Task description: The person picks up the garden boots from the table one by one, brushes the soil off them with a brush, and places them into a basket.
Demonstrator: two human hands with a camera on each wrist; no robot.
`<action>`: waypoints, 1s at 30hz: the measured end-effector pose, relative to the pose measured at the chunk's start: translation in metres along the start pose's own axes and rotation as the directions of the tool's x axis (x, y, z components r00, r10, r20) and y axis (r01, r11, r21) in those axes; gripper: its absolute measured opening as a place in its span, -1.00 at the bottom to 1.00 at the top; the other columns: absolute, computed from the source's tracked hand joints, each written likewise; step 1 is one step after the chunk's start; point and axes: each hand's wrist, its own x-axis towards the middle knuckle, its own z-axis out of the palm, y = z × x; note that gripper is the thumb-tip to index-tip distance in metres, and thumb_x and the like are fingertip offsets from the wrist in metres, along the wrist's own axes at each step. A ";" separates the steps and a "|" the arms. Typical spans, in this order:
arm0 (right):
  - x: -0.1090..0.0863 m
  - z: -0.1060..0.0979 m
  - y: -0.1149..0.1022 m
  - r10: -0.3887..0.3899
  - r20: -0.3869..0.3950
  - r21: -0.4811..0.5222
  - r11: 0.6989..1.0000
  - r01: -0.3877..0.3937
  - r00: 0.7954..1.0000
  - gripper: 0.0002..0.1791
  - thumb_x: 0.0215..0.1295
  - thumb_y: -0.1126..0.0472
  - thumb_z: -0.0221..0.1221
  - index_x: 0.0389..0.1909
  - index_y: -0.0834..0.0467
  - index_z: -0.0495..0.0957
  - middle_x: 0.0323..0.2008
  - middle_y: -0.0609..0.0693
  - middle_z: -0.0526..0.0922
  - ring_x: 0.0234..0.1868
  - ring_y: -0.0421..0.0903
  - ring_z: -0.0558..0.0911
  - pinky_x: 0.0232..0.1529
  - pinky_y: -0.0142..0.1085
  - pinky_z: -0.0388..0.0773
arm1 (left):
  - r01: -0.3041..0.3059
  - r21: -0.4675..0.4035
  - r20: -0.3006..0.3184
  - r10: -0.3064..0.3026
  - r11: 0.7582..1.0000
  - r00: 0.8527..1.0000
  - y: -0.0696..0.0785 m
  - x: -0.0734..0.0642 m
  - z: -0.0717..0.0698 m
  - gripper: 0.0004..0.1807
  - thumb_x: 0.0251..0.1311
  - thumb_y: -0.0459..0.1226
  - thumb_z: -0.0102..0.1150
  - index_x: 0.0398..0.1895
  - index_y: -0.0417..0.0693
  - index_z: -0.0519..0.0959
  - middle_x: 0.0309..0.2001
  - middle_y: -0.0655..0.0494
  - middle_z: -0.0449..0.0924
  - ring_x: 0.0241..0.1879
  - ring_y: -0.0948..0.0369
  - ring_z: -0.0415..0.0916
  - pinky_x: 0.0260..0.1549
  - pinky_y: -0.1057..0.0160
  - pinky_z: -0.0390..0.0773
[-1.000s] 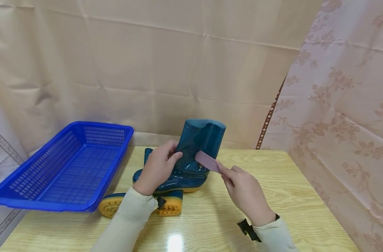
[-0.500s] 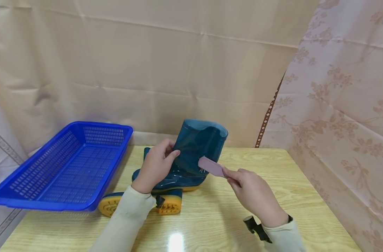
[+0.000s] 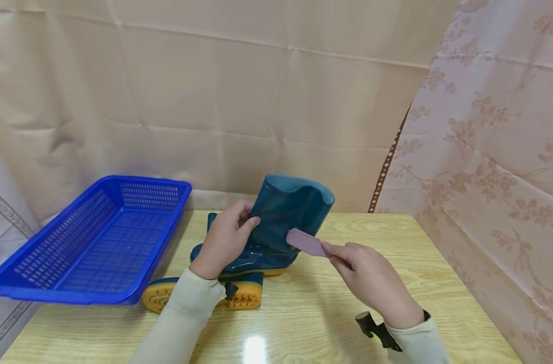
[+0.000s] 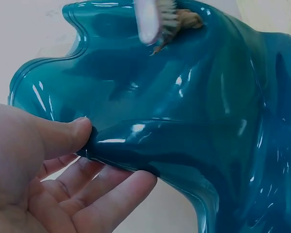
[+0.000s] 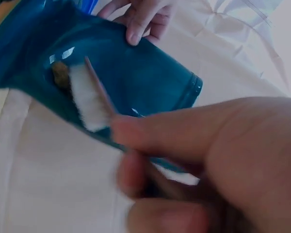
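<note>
A glossy teal rubber boot [image 3: 281, 212] with a yellow sole stands tilted in the middle of the table. My left hand [image 3: 226, 237] pinches the edge of its shaft between thumb and fingers, seen close in the left wrist view. In my right hand [image 3: 372, 278] is the handle of a pink brush [image 3: 306, 241], gripped by thumb and fingers. The brush's white bristles [image 5: 88, 99] lie against the boot's side, beside a brown smear [image 5: 61, 75]. That smear sits near the ankle of the boot. The boot's toe is partly hidden behind my left hand.
Another teal boot lies on its side under the first, its yellow sole [image 3: 246, 296] facing me. A blue plastic basket [image 3: 144, 275] stands at the left. The wooden table [image 3: 385, 242] backs onto a beige curtain [image 3: 203, 91]; a floral cloth [image 3: 499, 167] hangs at right.
My right hand has moved a little to the right and down with the brush. The boot's shaft has leaned further right, its opening turning more into view. My left hand has hardly moved.
</note>
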 end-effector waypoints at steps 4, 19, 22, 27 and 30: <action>0.002 0.003 0.002 -0.071 -0.178 0.016 0.997 0.075 0.982 -0.59 0.43 0.28 0.28 0.26 0.02 0.65 -0.56 -0.19 0.40 -0.61 -0.25 0.29 -0.60 -0.39 0.24 | 0.028 0.017 -0.013 -0.028 0.999 1.000 0.000 -0.001 0.000 -0.85 0.50 -0.18 0.18 0.01 0.01 0.54 -0.29 0.10 0.59 -0.36 0.09 0.45 -0.37 0.16 0.53; 0.007 0.013 -0.002 -0.030 -0.117 -0.120 0.993 0.016 0.993 -0.60 0.53 0.15 0.20 0.32 -0.01 0.61 -0.55 -0.19 0.44 -0.65 -0.24 0.26 -0.62 -0.36 0.20 | 0.087 0.045 -0.042 -0.086 0.995 0.995 0.005 0.001 -0.001 -0.78 0.48 -0.14 0.21 0.05 -0.02 0.55 -0.25 0.07 0.63 -0.31 0.08 0.48 -0.30 0.16 0.60; 0.005 0.012 -0.003 -0.021 -0.058 -0.112 0.994 0.015 0.998 -0.60 0.53 0.16 0.20 0.33 0.01 0.60 -0.57 -0.21 0.41 -0.64 -0.24 0.27 -0.60 -0.36 0.20 | 0.092 0.043 -0.037 -0.090 0.995 0.995 0.005 0.001 -0.001 -0.78 0.48 -0.14 0.21 0.05 -0.02 0.55 -0.24 0.07 0.63 -0.30 0.07 0.48 -0.29 0.15 0.60; 0.000 0.006 -0.003 -0.028 0.013 -0.097 0.995 0.029 1.000 -0.59 0.52 0.19 0.20 0.33 0.04 0.59 -0.58 -0.20 0.36 -0.62 -0.24 0.28 -0.56 -0.38 0.22 | 0.086 0.036 -0.029 -0.085 0.996 0.996 0.004 0.001 -0.001 -0.79 0.47 -0.15 0.22 0.04 -0.02 0.55 -0.25 0.07 0.62 -0.31 0.08 0.47 -0.30 0.15 0.59; -0.002 0.003 -0.002 -0.042 0.043 -0.086 0.995 0.046 0.998 -0.59 0.52 0.21 0.20 0.33 0.05 0.59 -0.58 -0.21 0.36 -0.61 -0.24 0.27 -0.56 -0.39 0.22 | 0.082 0.037 -0.029 -0.081 0.996 0.996 0.002 0.001 -0.001 -0.80 0.47 -0.16 0.22 0.02 -0.02 0.55 -0.26 0.07 0.60 -0.33 0.08 0.46 -0.33 0.16 0.57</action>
